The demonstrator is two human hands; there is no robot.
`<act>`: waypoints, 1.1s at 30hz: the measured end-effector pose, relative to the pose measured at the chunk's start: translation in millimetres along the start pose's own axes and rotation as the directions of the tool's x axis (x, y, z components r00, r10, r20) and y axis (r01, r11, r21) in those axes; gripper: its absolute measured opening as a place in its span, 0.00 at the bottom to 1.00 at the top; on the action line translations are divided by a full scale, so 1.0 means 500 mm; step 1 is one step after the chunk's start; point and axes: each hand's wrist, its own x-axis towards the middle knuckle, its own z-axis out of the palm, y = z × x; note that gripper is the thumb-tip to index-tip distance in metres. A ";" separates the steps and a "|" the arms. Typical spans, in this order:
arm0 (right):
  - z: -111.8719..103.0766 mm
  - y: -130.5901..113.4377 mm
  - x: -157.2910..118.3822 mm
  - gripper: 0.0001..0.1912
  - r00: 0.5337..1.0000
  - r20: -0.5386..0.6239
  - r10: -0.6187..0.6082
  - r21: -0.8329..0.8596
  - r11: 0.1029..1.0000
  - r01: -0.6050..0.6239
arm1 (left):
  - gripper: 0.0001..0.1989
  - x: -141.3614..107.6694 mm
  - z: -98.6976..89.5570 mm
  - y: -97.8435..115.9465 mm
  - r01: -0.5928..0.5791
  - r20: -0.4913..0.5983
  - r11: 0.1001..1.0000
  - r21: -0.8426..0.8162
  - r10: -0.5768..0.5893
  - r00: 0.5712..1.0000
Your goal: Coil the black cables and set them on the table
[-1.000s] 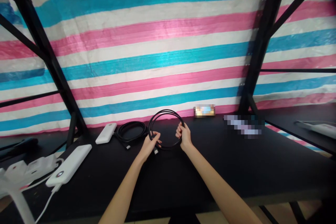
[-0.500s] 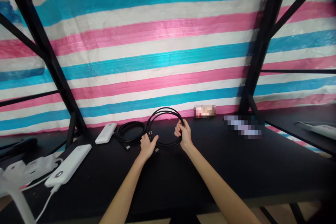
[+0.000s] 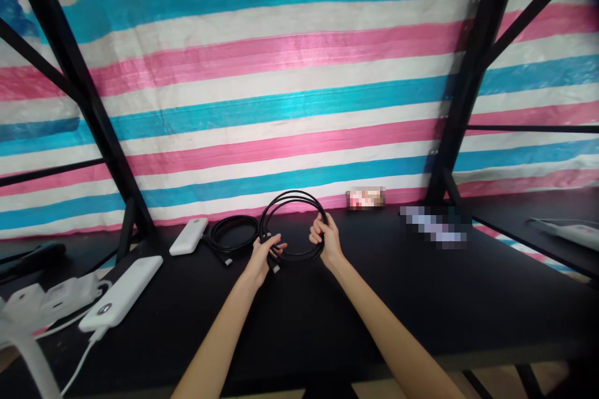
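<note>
A black cable (image 3: 294, 201) is wound into a ring of several loops and held up above the black table. On the ring's right side, my right hand (image 3: 329, 238) is closed with the fingers curled round the loops. At the lower left of the ring, my left hand (image 3: 262, 257) grips the loops, its thumb across them and fingertips showing inside the ring. A silver cable plug (image 3: 276, 269) hangs just below that hand. Left of it, a second coiled black cable (image 3: 234, 217) lies on the table, its plug (image 3: 228, 262) toward me.
A white power bank (image 3: 189, 237) lies behind the second coil. Another white power bank (image 3: 122, 293), with a white cable plugged in, lies nearer on the left beside white plugs (image 3: 70, 299). Two blurred items sit at the back right. Black frame posts (image 3: 88, 106) flank the table (image 3: 299, 324).
My left hand has turned and shifted its hold on the ring, its fingers now reaching inside it. The hanging plug has moved slightly left. My right hand stays nearly still.
</note>
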 end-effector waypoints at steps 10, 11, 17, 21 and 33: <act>-0.006 0.017 -0.001 0.12 0.992 0.005 0.128 0.002 0.992 -0.128 | 0.15 -0.010 -0.002 0.012 -0.018 0.166 0.993 -0.113 0.036 0.985; -0.007 0.019 0.000 0.12 0.988 -0.009 0.152 -0.018 0.988 -0.153 | 0.15 -0.008 -0.004 0.011 -0.009 0.185 0.992 -0.125 0.032 0.982; -0.018 0.028 0.004 0.13 0.980 -0.111 0.165 -0.263 0.946 -0.188 | 0.15 0.000 -0.013 0.007 0.010 0.226 0.991 -0.130 0.020 0.974; -0.017 0.022 0.003 0.17 0.995 -0.084 0.062 -0.389 0.917 -0.090 | 0.15 -0.004 -0.015 0.011 0.061 0.224 0.996 -0.070 -0.044 0.974; -0.012 0.013 0.000 0.25 0.999 -0.031 0.039 -0.387 0.921 -0.048 | 0.12 0.004 -0.023 0.006 0.083 0.216 0.996 -0.026 -0.075 0.974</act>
